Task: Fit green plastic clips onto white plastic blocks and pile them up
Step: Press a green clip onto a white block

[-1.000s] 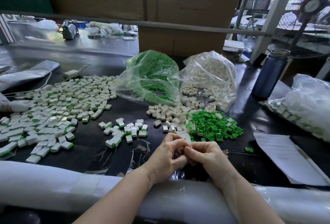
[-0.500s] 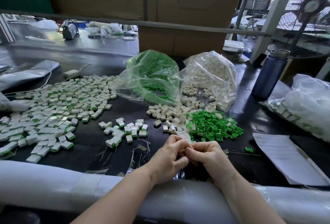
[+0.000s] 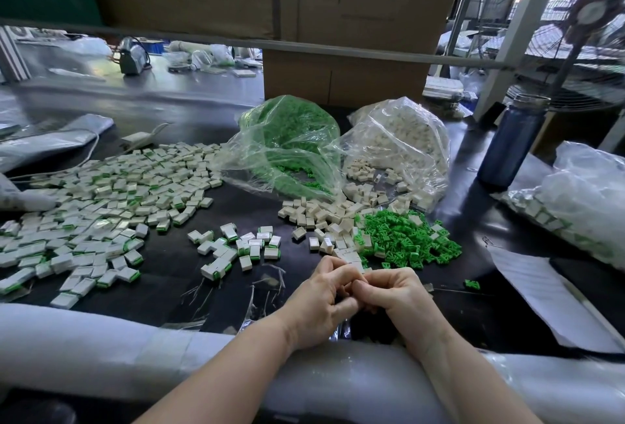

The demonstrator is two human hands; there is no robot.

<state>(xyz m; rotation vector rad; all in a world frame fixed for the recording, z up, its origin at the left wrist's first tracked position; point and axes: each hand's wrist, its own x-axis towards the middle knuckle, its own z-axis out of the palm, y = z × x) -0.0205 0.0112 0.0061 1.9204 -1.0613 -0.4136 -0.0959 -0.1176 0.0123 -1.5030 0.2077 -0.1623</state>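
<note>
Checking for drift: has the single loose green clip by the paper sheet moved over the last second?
No. The lone green clip sits in the same spot just left of the paper sheet.

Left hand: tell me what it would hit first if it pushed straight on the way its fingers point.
The left hand points rightward, so it meets the right hand at once: their fingertips already touch. What they pinch between them is hidden.
</note>
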